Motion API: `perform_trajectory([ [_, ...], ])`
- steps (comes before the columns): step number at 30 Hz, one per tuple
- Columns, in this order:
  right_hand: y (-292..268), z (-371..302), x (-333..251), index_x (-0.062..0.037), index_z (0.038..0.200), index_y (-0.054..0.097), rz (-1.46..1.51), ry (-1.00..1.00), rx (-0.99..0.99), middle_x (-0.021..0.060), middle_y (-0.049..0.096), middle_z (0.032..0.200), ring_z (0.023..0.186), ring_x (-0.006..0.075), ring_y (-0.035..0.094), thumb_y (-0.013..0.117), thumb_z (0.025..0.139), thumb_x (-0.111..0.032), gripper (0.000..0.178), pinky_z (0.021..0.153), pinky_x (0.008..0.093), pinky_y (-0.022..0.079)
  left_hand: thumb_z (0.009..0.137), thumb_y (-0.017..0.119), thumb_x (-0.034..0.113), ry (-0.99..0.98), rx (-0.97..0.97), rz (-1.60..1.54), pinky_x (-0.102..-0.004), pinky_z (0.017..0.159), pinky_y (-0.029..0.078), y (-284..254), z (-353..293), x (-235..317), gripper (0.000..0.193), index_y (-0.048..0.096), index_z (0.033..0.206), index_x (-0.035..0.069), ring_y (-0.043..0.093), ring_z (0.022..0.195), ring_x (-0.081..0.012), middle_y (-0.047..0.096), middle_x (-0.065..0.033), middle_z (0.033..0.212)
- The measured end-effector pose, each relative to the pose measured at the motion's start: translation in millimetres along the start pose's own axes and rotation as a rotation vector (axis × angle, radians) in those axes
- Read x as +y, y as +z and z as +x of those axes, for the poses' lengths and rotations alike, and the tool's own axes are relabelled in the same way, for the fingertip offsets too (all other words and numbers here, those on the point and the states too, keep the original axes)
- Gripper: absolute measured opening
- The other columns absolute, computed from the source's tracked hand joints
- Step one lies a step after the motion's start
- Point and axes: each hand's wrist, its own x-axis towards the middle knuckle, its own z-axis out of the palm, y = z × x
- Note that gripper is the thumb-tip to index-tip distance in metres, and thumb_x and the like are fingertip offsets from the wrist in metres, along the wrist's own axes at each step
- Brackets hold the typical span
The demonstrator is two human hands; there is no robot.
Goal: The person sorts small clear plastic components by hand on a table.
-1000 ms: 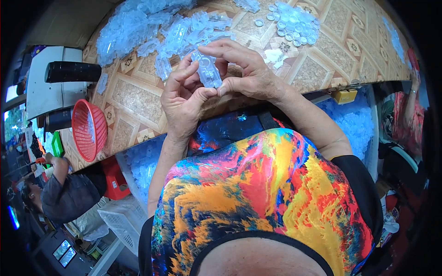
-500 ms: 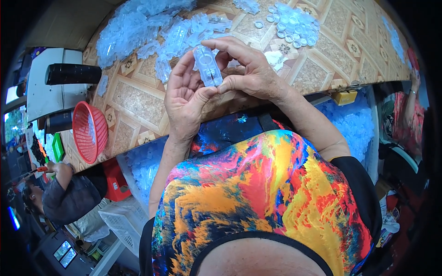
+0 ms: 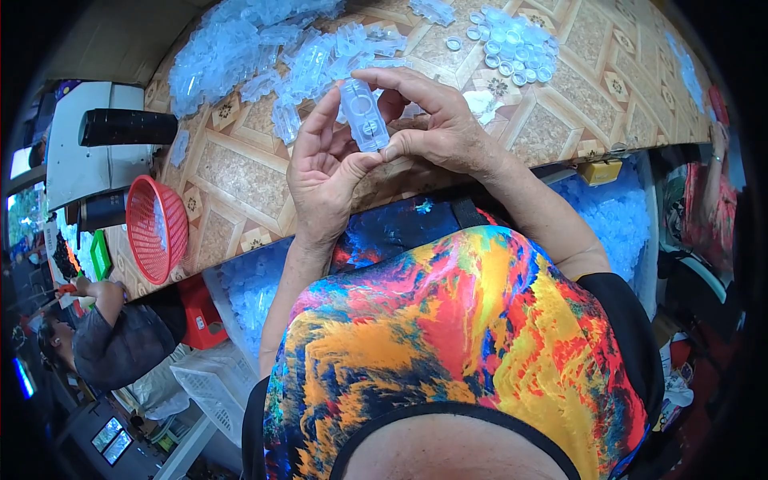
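Between my two hands, a clear plastic rectangular case (image 3: 364, 116) is held up over the near part of the table. A ring-shaped outline shows on its upper half and a small slotted detail lower down. My left hand (image 3: 324, 164) grips its left side and lower corner with fingers and thumb. My right hand (image 3: 436, 120) has its index finger along the top end and its thumb at the bottom right corner. Behind my hands lie loose clear plastic pieces (image 3: 340, 56), and a group of small round clear caps (image 3: 516, 48) sits to the right.
A large heap of clear plastic parts (image 3: 232, 48) covers the far left of the patterned table (image 3: 560, 104). At left stand a red basket (image 3: 156, 232) and a black cylinder-like object (image 3: 128, 128). Bags of clear parts (image 3: 612, 208) sit below the edge. A co-worker (image 3: 120, 344) is at lower left.
The case has tipped slightly in my fingers, so its face catches the light differently. Both hands keep nearly the same place and grip.
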Motion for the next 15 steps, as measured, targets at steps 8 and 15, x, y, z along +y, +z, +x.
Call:
perform_trajectory([
  [8,-1.7,-0.4,-0.4,-0.0125,0.144,0.056,-0.006,-0.015,-0.013,0.0027,0.059,0.11,0.091,0.0119,0.061,0.084,0.072,-0.01,0.078,0.077,0.026,0.054,0.089,0.065,-0.012,0.007,0.002,0.033,-0.0356,0.104,0.051,0.5,-2.8,0.9,0.072,0.033,0.153,-0.002,0.057,0.127,-0.0252,0.048,-0.0179,0.148],
  [15,-4.2,0.3,1.4,-0.0123,0.144,0.056,-0.049,-0.044,-0.047,0.0069,0.06,0.12,0.094,0.0158,0.062,0.083,0.07,-0.01,0.079,0.081,0.0303,0.058,0.089,0.063,-0.013,-0.02,-0.025,0.124,-0.0329,0.098,0.055,-2.9,-3.7,1.4,0.071,0.036,0.153,0.0,0.061,0.123,-0.0234,0.045,-0.0182,0.152],
])
